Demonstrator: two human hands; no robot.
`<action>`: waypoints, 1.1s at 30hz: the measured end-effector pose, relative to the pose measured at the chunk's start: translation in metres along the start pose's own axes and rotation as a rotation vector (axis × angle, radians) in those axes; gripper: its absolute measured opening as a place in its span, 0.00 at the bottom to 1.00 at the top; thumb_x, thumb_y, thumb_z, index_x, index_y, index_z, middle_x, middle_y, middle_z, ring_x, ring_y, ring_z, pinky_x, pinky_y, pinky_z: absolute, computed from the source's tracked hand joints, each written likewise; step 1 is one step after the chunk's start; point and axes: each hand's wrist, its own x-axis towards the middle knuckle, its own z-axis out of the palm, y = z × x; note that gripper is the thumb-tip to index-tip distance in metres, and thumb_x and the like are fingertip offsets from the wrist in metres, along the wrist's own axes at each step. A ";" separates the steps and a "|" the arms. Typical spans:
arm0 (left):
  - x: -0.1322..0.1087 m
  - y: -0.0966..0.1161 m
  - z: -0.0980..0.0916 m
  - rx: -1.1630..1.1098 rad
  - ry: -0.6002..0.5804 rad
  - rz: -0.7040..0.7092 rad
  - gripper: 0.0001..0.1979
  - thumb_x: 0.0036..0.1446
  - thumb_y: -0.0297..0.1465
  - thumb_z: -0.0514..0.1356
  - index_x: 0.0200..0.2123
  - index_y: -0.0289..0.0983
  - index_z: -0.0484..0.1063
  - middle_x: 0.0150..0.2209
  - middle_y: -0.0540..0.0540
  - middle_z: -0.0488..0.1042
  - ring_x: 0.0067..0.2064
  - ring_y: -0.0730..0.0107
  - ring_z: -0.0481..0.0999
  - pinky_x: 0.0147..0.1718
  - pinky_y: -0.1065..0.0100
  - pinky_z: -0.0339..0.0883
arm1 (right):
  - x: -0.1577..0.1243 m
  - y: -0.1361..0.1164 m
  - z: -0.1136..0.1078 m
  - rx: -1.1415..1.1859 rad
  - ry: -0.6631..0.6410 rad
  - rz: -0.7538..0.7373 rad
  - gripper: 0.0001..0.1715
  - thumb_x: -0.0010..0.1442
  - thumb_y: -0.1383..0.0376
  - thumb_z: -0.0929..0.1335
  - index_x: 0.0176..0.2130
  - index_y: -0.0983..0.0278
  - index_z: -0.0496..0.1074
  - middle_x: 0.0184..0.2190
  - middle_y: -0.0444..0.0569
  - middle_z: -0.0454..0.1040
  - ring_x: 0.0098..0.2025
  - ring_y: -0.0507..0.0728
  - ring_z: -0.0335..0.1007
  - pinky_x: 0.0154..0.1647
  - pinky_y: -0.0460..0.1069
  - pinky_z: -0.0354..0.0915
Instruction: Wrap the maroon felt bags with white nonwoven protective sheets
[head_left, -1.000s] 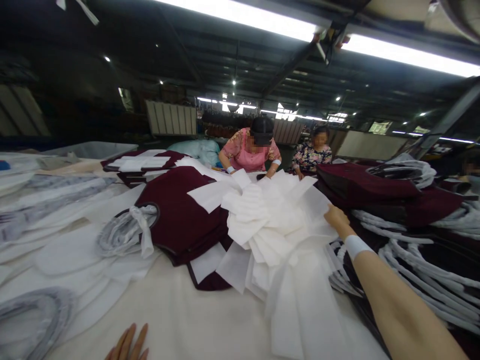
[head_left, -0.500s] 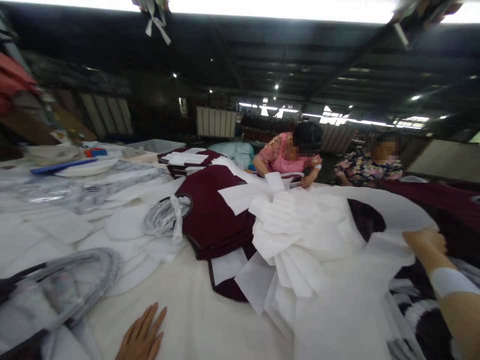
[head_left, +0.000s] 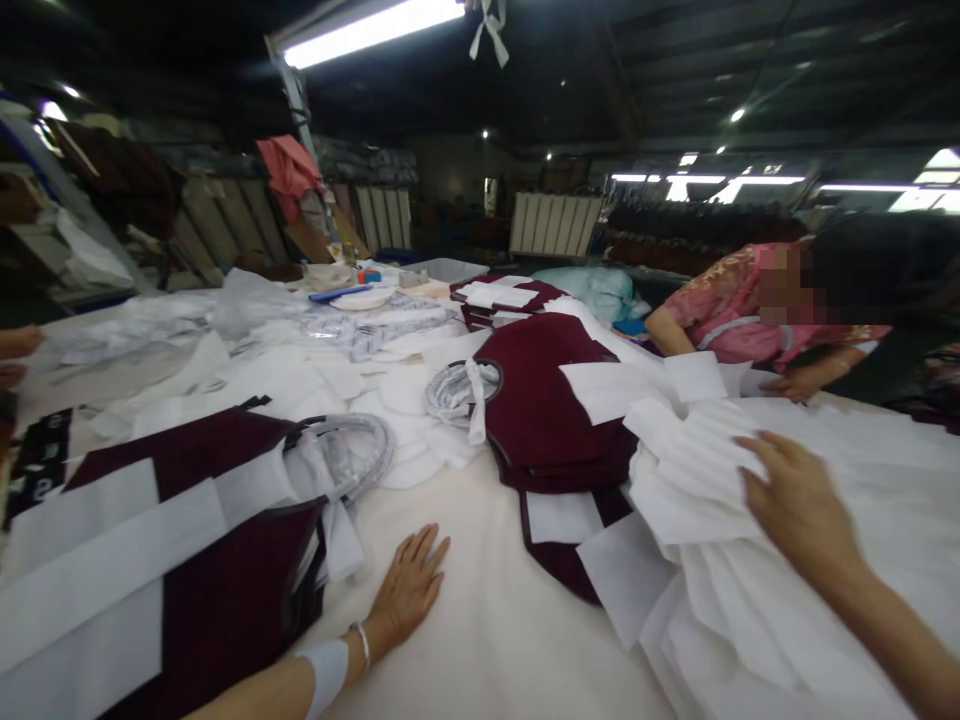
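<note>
My left hand lies flat on the pale tabletop cloth, its fingers stretched out and holding nothing. Over a fanned pile of white sheets reaches my right hand, fingers apart; whether the fingertips touch the top sheets I cannot tell. Between the hands and farther back sits a stack of maroon fabric pieces with dark edging. A coil of clear tubing-like trim, tied with a white strip, rests against it. Left of my left hand are more maroon pieces crossed by white strips.
A co-worker in a pink top leans over the table at the back right. Another person's hand shows at the far left edge. White scraps, a blue stick-like item and a pale bin lie farther back.
The view has swung left. My right hand has let go of the big white sheet's edge and come over the fanned pile, fingers opened. My left hand remains flat on the cloth.
</note>
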 end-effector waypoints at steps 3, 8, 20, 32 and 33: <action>0.000 0.001 -0.001 0.049 0.008 0.018 0.29 0.65 0.32 0.52 0.68 0.47 0.50 0.69 0.42 0.56 0.68 0.56 0.56 0.64 0.51 0.54 | -0.020 -0.085 0.090 -0.080 -0.099 -0.418 0.26 0.62 0.70 0.60 0.59 0.66 0.65 0.59 0.58 0.68 0.59 0.63 0.64 0.60 0.60 0.64; -0.001 0.002 -0.002 0.089 0.045 0.024 0.31 0.64 0.32 0.53 0.69 0.46 0.49 0.69 0.42 0.56 0.69 0.56 0.56 0.64 0.52 0.54 | -0.056 -0.164 0.231 -0.326 -0.160 -0.437 0.36 0.57 0.75 0.61 0.65 0.74 0.57 0.66 0.64 0.60 0.67 0.68 0.55 0.65 0.61 0.59; -0.003 0.003 0.000 0.273 0.216 0.036 0.32 0.62 0.32 0.53 0.68 0.44 0.50 0.69 0.45 0.56 0.69 0.60 0.54 0.65 0.58 0.50 | -0.064 -0.171 0.312 -0.440 0.033 -0.335 0.39 0.61 0.77 0.56 0.69 0.68 0.47 0.70 0.67 0.47 0.72 0.71 0.39 0.69 0.70 0.46; 0.006 -0.007 0.013 0.369 0.385 0.115 0.32 0.55 0.30 0.55 0.64 0.46 0.59 0.61 0.47 0.70 0.63 0.62 0.63 0.62 0.60 0.50 | -0.052 -0.162 0.310 -0.430 -0.045 -0.331 0.41 0.57 0.75 0.62 0.68 0.64 0.52 0.68 0.65 0.54 0.67 0.71 0.53 0.64 0.67 0.52; 0.005 -0.006 0.010 0.369 0.373 0.116 0.32 0.55 0.30 0.56 0.64 0.46 0.59 0.61 0.47 0.69 0.64 0.62 0.62 0.62 0.60 0.49 | -0.048 -0.161 0.305 -0.412 -0.079 -0.337 0.42 0.57 0.72 0.65 0.68 0.64 0.53 0.68 0.64 0.55 0.67 0.71 0.54 0.63 0.67 0.53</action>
